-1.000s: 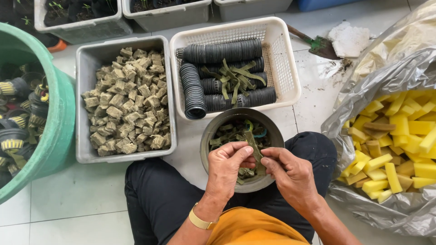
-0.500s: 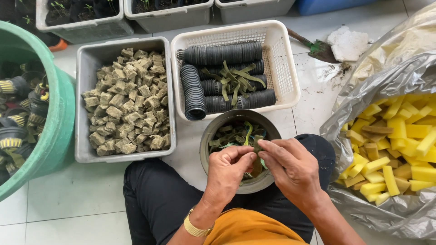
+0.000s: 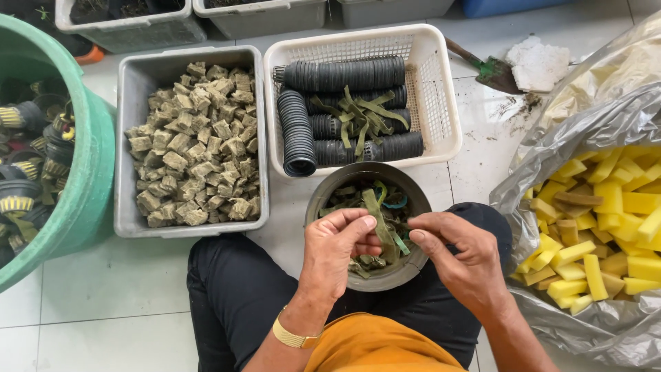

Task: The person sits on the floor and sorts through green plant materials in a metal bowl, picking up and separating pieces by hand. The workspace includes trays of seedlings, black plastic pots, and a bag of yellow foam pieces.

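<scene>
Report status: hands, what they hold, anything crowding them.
Left hand and right hand both pinch a green strip over the dark bowl. White basket just beyond, clear of hands.

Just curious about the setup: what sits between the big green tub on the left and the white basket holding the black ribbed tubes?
In the head view, a grey bin of brownish cubes sits between the green tub and the white basket.
</scene>
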